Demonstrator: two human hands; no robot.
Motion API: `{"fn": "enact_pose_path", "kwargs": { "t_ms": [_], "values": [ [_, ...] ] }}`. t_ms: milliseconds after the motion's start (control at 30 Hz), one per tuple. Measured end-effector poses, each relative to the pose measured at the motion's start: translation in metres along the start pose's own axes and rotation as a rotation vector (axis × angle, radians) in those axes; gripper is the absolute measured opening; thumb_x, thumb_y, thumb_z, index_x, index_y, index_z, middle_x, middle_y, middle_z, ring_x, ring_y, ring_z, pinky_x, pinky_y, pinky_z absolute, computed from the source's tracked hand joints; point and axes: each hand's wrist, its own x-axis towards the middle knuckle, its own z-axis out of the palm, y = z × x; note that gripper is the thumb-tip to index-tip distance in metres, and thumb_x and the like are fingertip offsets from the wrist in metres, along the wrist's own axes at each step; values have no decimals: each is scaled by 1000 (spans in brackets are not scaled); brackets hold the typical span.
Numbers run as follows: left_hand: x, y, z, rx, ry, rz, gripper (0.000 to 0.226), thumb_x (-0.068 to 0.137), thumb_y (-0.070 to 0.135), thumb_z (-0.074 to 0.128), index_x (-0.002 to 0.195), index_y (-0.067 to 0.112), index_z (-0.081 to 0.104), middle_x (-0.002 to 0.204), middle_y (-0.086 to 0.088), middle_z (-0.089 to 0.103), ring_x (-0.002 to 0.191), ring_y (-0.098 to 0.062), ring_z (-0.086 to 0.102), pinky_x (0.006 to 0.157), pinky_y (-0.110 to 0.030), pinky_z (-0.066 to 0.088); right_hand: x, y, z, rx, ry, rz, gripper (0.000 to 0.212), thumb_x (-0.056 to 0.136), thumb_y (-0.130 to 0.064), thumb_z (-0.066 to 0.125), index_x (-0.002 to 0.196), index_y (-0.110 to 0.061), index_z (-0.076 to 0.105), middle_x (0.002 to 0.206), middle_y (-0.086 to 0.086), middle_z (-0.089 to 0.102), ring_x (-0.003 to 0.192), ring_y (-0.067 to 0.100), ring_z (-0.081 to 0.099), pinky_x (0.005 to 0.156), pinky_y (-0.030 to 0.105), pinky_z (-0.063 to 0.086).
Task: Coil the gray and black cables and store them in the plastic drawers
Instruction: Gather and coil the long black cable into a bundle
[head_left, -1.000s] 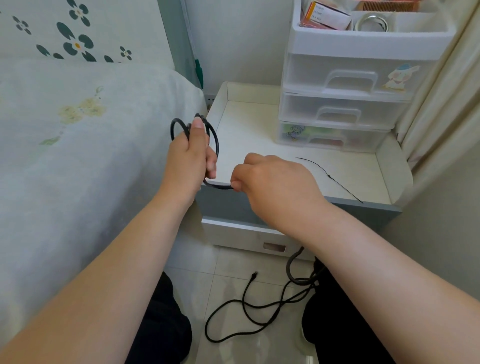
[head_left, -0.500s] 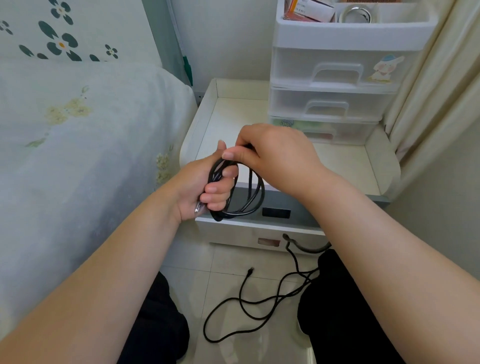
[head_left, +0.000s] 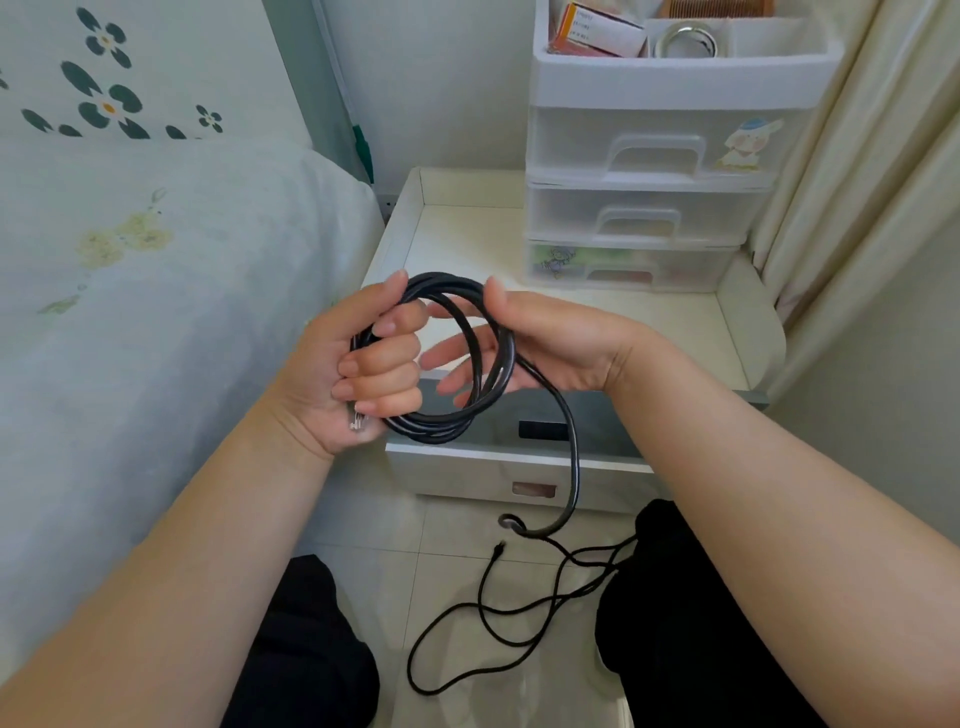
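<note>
Right hand (head_left: 540, 343): a second ago it pinches the cable low beside the left hand, half a second ago it arches over the coil; now it lies palm-up, fingers straight through the loops.
Black cable coil (head_left: 457, 358): larger, with more loops than before.
Left hand (head_left: 358, 369): now lower, gripping the coil's left side.
Loose tail (head_left: 571, 467): shorter, hanging to the floor.

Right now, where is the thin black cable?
In the head view the thin black cable lies loose on the tiled floor, low in the middle, between the person's knees and below the nightstand.
</note>
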Motion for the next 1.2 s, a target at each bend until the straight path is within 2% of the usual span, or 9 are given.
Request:
{"fn": "enact_pose_path", "kwargs": {
  "t_ms": [100,200,333,433,533,733,900,1067,1200],
  "values": [
    [-2,-2,6,191,319,75,54,89,57,37,52,18,41,27,9,26,20,-5,20,31,-16,17,0,0,4,0,120,-27,41,79,-30,67,109,-3,59,75,3,63,69,21,65,81,42,55],
    [0,-6,11,243,413,107,60,82,67,35,49,18,38,26,8,25,19,-3,23,31,-15,16,2,1,14,-26,196,-87,15,85,-19,62,85,-6,54,59,1,51,56,18,54,82,47,54],
    [1,-11,17,306,469,121,60,72,73,35,48,18,36,26,7,22,19,-5,19,31,-16,18,8,6,29,-220,461,-257,26,89,-23,65,76,-8,49,49,0,45,45,15,48,65,40,57],
    [2,-14,20,351,518,126,61,68,76,37,48,18,35,27,6,20,21,-6,17,31,-17,18,8,9,29,-491,585,-306,30,87,-35,65,79,-8,54,54,4,63,49,12,58,51,20,44],
    [1,-16,22,359,538,112,63,70,77,36,48,18,34,28,6,20,21,-7,16,32,-17,17,5,8,23,-683,601,-258,40,87,-46,60,86,-7,58,65,4,71,51,5,57,50,17,40],
    [-1,-10,18,267,574,101,63,90,68,34,50,19,35,28,7,21,21,-6,16,33,-17,13,-1,9,9,-936,690,-198,55,96,-58,25,73,-21,58,68,-4,62,66,17,56,67,34,47],
    [2,-7,15,161,670,188,52,97,44,36,51,19,36,30,7,20,22,-7,16,34,-17,10,7,20,6,-1184,768,-118,42,100,-48,26,81,-24,54,67,-8,51,66,18,48,53,29,33],
    [-1,8,-2,-207,775,485,40,92,28,32,53,22,36,34,10,23,26,-6,19,31,-17,15,15,48,7,-430,687,88,20,99,-28,42,105,-14,55,69,0,53,59,15,54,64,33,58],
    [1,13,-12,-399,875,617,39,91,23,30,54,21,37,38,10,25,28,-6,21,32,-17,20,16,57,15,-342,684,150,17,97,-31,46,99,-16,53,85,2,64,88,19,65,70,27,48]
  ]
}}
